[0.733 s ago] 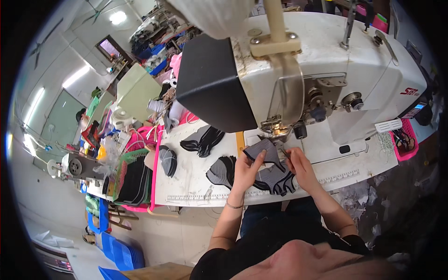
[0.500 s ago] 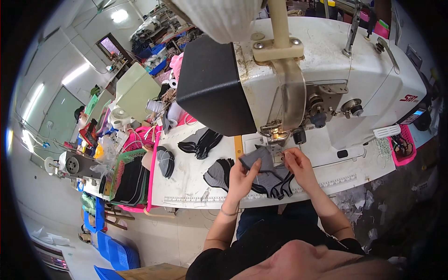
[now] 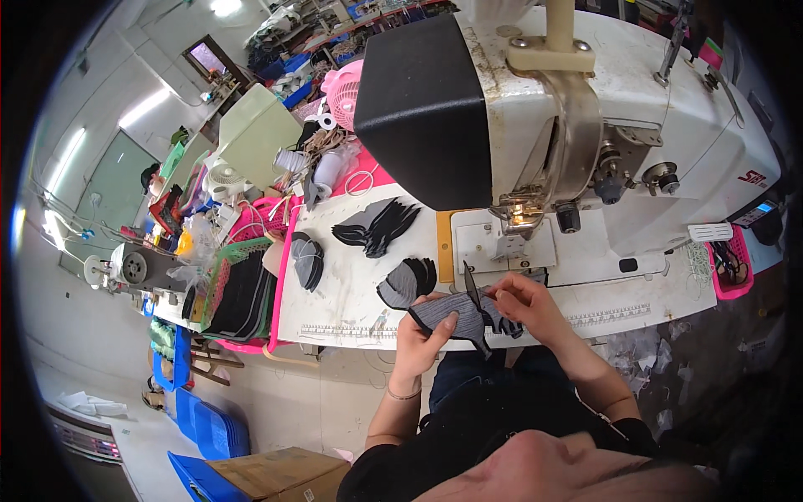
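Close to the table's front edge, my left hand (image 3: 421, 345) grips a grey ribbed fabric piece (image 3: 452, 311) with dark edges, its thumb lying on top. My right hand (image 3: 527, 303) has thumb and forefinger pinched at the piece's dark right edge, where a narrow dark flap stands up. More dark folded cloth hangs below the right fingers, partly hidden. Both hands are on the near side of the sewing machine's lit needle area (image 3: 522, 213), with the cloth apart from it. A stack of grey and black pieces (image 3: 406, 283) lies just beyond my left hand.
The white sewing machine (image 3: 519, 134) with a black end cover fills the far side. Other grey-black stacks lie on the tabletop (image 3: 339, 305), one fanned (image 3: 376, 227), one rounded (image 3: 307, 261). A green basket (image 3: 219, 289) of dark pieces stands left; a pink basket (image 3: 732, 266) right.
Both hands have drawn the fabric toward me, away from the needle area. The piece is now turned, with its edge flap standing up. The whole view has shifted slightly.
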Available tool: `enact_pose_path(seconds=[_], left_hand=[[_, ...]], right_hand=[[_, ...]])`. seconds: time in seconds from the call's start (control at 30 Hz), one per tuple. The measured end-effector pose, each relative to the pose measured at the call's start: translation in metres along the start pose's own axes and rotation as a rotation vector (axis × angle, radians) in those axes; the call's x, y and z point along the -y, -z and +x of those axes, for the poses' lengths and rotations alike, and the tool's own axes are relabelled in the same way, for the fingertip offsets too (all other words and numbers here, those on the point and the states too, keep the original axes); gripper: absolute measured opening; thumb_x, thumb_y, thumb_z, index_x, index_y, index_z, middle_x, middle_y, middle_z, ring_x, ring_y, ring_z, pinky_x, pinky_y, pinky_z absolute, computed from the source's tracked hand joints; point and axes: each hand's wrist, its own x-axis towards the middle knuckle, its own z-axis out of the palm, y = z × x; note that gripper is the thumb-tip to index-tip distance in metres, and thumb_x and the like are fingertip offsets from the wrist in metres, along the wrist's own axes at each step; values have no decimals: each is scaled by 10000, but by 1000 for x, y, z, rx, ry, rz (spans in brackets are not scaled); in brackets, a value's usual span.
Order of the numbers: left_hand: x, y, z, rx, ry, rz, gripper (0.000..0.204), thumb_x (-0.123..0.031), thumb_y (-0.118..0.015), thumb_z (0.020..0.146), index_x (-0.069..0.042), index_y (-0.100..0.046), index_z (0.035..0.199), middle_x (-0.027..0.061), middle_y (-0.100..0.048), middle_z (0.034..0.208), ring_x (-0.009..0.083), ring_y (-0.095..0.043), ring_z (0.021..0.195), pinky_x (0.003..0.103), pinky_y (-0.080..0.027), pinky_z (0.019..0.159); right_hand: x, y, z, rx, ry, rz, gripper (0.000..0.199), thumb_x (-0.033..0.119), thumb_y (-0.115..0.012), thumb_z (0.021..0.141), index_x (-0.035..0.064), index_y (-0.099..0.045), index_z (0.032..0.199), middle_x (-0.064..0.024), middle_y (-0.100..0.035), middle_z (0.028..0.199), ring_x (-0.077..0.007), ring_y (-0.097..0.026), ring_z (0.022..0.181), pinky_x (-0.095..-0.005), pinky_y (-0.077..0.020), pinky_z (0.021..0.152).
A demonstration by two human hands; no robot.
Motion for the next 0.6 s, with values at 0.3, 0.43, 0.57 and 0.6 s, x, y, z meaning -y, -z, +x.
enact_pose_path(seconds=[0.3, 0.43, 0.57, 0.6], left_hand=[[8, -4, -1, 51, 15, 28, 237, -58, -616, 866, 52, -545, 1064, 44, -568, 991, 78, -532, 838, 218, -438, 750], [8, -5, -1, 74, -5, 44, 236, -59, -612, 866, 48, -543, 1065, 60, -569, 1001, 92, -535, 863, 229, -441, 776], [15, -3, 2, 61, 28, -64, 212, -62, -608, 869, 47, -549, 1041, 64, -557, 1026, 101, -527, 892, 233, -433, 789], [16, -3, 3, 63, 50, -102, 205, -65, -608, 871, 47, -550, 1033, 63, -552, 1031, 102, -523, 899, 232, -429, 793]], right_hand=[[2, -8, -3, -27, 20, 27, 173, 176, -544, 943, 12, -556, 996, 16, -513, 733, -33, -422, 608, -182, -332, 543], [-3, -12, 0, -86, 110, 26, 149, 161, -549, 941, 17, -560, 974, 30, -510, 726, -25, -416, 611, -183, -331, 546], [3, -14, 0, -188, 89, 182, 100, 112, -589, 909, 21, -576, 948, 37, -509, 736, -13, -406, 612, -179, -310, 530], [5, -15, -1, -227, 90, 219, 95, 94, -599, 897, 19, -574, 948, 35, -498, 739, -13, -396, 602, -178, -293, 510]])
